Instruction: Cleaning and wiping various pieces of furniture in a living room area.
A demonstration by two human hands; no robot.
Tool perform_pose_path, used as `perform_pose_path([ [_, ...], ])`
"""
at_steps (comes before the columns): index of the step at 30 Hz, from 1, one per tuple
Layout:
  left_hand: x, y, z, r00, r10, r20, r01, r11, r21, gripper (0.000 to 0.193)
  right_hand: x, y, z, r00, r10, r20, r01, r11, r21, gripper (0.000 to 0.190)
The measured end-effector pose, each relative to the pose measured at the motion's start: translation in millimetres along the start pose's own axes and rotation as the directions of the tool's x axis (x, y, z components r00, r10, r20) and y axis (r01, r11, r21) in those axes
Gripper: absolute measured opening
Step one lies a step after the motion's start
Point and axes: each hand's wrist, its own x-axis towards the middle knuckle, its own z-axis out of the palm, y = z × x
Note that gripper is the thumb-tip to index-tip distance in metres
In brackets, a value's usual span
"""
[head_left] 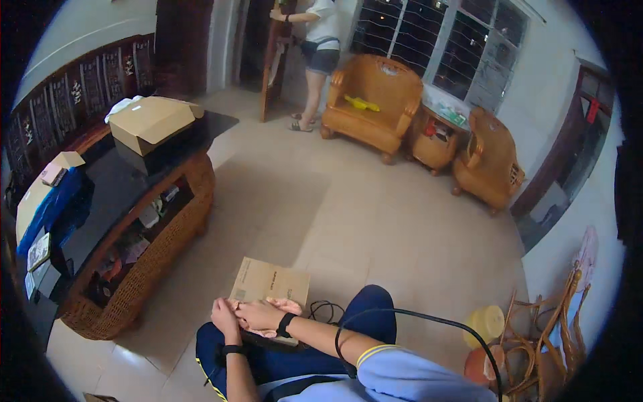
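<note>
Low in the view, a bunched pink cloth (285, 305) lies across the near end of a flat cardboard box (269, 279) before my lap. The fingers of my left hand (224, 317) are closed on the cloth's left end. Close beside it, my right hand (261, 317) pinches the same cloth, palm down, its fingertips partly hidden. Both wrists wear black bands. A dark edge shows under the cloth, and I cannot tell what it is. The box bears printing.
A black-topped wicker table (131, 193) stands to the left, with an open cardboard carton (150, 120) and blue plastic (55, 211). A black cable (427, 316) arcs over my right arm. Wooden armchairs (374, 103) and a person (319, 55) by a door are farther off.
</note>
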Motion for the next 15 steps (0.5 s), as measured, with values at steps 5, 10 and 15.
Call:
perform_pose_path([
  [5,2,72,0,0.973,0.056,0.225,-0.115,0.959,0.258,0.031,-1,54,10,0.994,0.033,0.109,-0.026,0.998,-0.059,0.019],
  [10,21,46,0,0.944,0.326,-0.046,-0.309,0.926,0.216,0.029,1,13,-71,0.976,0.153,-0.154,-0.154,0.988,0.004,0.023],
  [15,-6,63,32,0.957,0.154,0.244,-0.277,0.725,0.630,0.042,-24,118,-47,0.781,0.594,-0.194,0.288,-0.067,0.955,0.023],
])
